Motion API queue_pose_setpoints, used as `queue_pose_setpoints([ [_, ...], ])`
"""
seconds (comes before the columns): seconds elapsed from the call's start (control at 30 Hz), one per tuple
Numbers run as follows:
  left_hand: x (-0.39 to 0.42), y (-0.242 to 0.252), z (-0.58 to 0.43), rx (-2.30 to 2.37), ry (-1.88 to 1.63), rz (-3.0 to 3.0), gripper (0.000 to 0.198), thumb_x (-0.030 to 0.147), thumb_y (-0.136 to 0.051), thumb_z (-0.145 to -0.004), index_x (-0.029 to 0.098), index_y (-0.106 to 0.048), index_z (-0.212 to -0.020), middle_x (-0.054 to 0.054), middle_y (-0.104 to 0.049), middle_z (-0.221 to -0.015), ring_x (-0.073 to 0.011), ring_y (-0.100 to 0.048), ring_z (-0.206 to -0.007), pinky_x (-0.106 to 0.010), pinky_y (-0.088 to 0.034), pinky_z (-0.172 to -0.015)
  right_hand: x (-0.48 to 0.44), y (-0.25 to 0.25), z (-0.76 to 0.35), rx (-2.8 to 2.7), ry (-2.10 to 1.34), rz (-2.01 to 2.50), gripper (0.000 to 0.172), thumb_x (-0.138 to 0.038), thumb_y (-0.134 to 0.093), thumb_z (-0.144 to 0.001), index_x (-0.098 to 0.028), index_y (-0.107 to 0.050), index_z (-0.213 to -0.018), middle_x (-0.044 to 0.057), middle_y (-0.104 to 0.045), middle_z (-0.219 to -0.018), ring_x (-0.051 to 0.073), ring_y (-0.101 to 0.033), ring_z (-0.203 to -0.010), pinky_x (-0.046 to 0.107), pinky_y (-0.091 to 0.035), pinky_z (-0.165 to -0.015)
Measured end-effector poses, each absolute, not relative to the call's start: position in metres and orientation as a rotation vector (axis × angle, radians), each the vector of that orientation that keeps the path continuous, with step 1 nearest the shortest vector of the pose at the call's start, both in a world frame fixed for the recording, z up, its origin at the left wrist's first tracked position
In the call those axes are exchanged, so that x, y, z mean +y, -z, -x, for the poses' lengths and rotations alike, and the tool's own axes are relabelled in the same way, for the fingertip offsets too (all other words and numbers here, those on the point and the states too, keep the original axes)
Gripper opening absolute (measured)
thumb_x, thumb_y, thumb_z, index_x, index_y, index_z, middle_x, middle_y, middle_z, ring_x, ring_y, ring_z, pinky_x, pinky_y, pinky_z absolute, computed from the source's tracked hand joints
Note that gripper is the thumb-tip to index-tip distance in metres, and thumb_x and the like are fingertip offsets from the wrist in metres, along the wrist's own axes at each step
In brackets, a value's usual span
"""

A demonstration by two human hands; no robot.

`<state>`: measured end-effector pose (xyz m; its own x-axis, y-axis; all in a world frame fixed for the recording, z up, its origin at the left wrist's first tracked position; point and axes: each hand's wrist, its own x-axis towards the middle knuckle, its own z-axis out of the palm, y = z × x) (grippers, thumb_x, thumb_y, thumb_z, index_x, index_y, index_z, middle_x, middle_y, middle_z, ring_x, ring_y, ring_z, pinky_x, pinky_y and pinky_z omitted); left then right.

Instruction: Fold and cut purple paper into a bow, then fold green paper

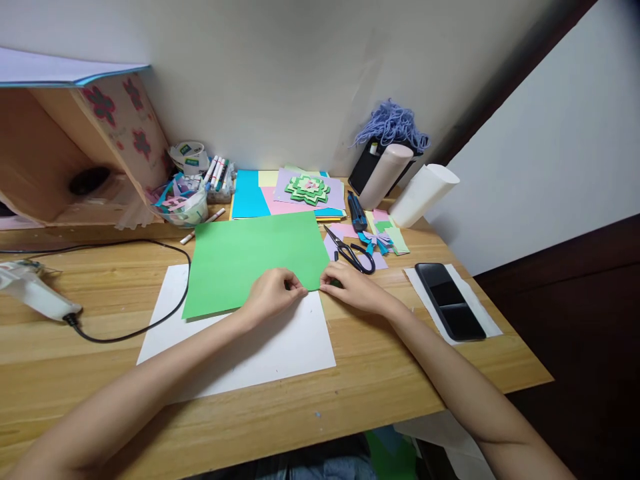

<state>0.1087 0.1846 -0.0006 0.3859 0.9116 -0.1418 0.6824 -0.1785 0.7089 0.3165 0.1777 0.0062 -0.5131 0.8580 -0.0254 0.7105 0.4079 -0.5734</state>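
A sheet of green paper [250, 253] lies over a white sheet [270, 353] on the wooden table. At its near edge, toward the right corner, my left hand [275, 290] pinches the green paper between thumb and fingers. My right hand [350, 283] is closed on the near right corner of the same sheet, close beside the left. The edge between the two hands looks slightly raised. Black-handled scissors [353, 252] rest just beyond my right hand, on paper scraps.
A glue gun [37, 293] with a black cord lies at left. Behind are a tub of scraps [183, 207], markers [217, 172], a layered paper flower [307, 189], a utility knife [357, 212] and two rolls, one white [425, 193]. A phone [450, 300] lies at right.
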Motion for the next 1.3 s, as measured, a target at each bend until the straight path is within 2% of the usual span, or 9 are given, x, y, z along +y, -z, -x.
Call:
queue_pose_setpoints([
  [0.37, 0.182, 0.001, -0.114, 1.451, -0.419, -1.992, 0.012, 0.029, -0.056, -0.069, 0.019, -0.062, -0.064, -0.003, -0.066, -0.070, -0.0163, -0.055, -0.063, -0.027, -0.033, -0.052, 0.175, -0.001, -0.312, -2.100, -0.766, 1.728, 0.013, -0.030, -0.059, -0.075, -0.018, -0.061, -0.069, 0.003, -0.064, -0.079, 0.016, -0.056, -0.074, 0.026, -0.039, -0.063],
  [0.6, 0.182, 0.000, -0.115, 1.476, -0.403, -1.994, 0.010, 0.027, -0.056, -0.068, 0.020, -0.061, -0.062, -0.002, -0.065, -0.068, -0.0161, -0.055, -0.061, -0.027, -0.032, -0.051, 0.176, -0.007, -0.314, -2.049, -0.793, 1.848, 0.011, -0.027, -0.060, -0.073, -0.020, -0.060, -0.064, 0.001, -0.067, -0.072, 0.015, -0.059, -0.068, 0.024, -0.038, -0.058],
  [0.9, 0.182, -0.002, -0.116, 1.482, -0.386, -1.990, 0.011, 0.028, -0.056, -0.067, 0.020, -0.061, -0.062, -0.002, -0.065, -0.067, -0.0161, -0.054, -0.060, -0.027, -0.031, -0.049, 0.173, -0.017, -0.310, -2.096, -0.610, 1.976, 0.012, -0.021, -0.059, -0.071, -0.020, -0.054, -0.059, 0.002, -0.067, -0.071, 0.016, -0.059, -0.069, 0.024, -0.035, -0.054],
  [1.13, 0.182, -0.002, -0.116, 1.478, -0.383, -1.990, 0.011, 0.028, -0.055, -0.067, 0.020, -0.060, -0.063, -0.003, -0.065, -0.068, -0.0164, -0.054, -0.061, -0.027, -0.031, -0.050, 0.171, -0.018, -0.311, -2.113, -0.463, 2.051, 0.010, -0.019, -0.059, -0.070, -0.020, -0.056, -0.061, 0.003, -0.067, -0.071, 0.017, -0.058, -0.065, 0.025, -0.032, -0.050],
  [1.3, 0.183, -0.002, -0.116, 1.478, -0.393, -1.988, 0.010, 0.027, -0.055, -0.067, 0.020, -0.060, -0.061, -0.002, -0.065, -0.068, -0.0164, -0.054, -0.060, -0.027, -0.031, -0.050, 0.172, -0.019, -0.314, -2.073, -0.487, 2.114, 0.011, -0.018, -0.058, -0.070, -0.020, -0.057, -0.060, 0.004, -0.067, -0.071, 0.018, -0.058, -0.064, 0.025, -0.030, -0.050],
])
